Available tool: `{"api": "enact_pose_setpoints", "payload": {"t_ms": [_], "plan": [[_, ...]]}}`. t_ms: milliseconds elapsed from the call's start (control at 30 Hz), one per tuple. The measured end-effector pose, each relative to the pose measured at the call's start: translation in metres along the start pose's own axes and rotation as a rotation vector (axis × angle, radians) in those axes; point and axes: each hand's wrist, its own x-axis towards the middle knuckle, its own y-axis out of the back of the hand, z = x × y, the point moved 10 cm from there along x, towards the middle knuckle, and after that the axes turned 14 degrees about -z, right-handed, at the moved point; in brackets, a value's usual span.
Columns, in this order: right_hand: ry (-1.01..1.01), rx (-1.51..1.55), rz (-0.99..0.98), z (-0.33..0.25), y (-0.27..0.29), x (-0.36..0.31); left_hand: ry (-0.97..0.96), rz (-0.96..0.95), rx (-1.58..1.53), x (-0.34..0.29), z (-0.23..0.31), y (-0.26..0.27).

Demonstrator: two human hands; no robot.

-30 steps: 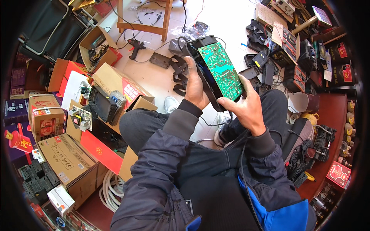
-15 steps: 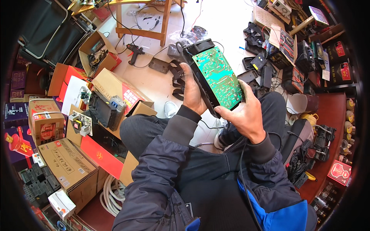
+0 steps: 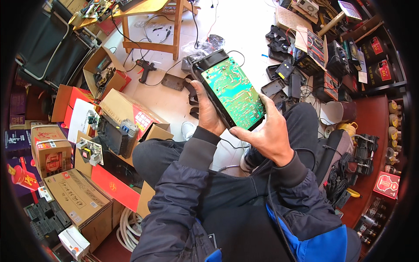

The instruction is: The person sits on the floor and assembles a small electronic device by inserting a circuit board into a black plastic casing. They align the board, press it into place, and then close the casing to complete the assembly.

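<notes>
One circuit board (image 3: 235,94) slants lengthwise, upper-left to lower-right.

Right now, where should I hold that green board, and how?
Probably by its long edges, one hand from each side: the green board is long and flat, with its spotty face toward you. The left hand supports the black case on one side; the right hand grips the other near the lower corner.

Up on the head, left fisheye of the pair, peering down and forward: left hand (image 3: 209,114), right hand (image 3: 271,139) close below, floor (image 3: 240,30) running off ahead, outer edges perhaps too murky to read.
</notes>
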Motion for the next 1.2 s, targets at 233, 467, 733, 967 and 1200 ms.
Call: {"api": "enact_pose_setpoints", "payload": {"t_ms": [233, 467, 733, 967, 1200], "plan": [[0.153, -0.026, 0.05, -0.012, -0.003, -0.01, -0.031, 0.008, 0.011, 0.002, 0.006, 0.004], [0.094, 0.062, 0.027, 0.003, -0.001, -0.012, -0.064, 0.07, 0.022, 0.001, 0.01, 0.016], [0.091, 0.097, 0.09, 0.012, -0.002, -0.009, -0.039, 0.068, 0.019, 0.002, 0.006, 0.01], [0.126, 0.107, 0.109, 0.01, -0.008, -0.009, -0.08, 0.084, 0.065, 0.002, 0.01, 0.01], [0.097, 0.104, 0.058, 0.01, -0.007, -0.008, -0.06, 0.059, 0.015, 0.002, 0.008, 0.008]]}}
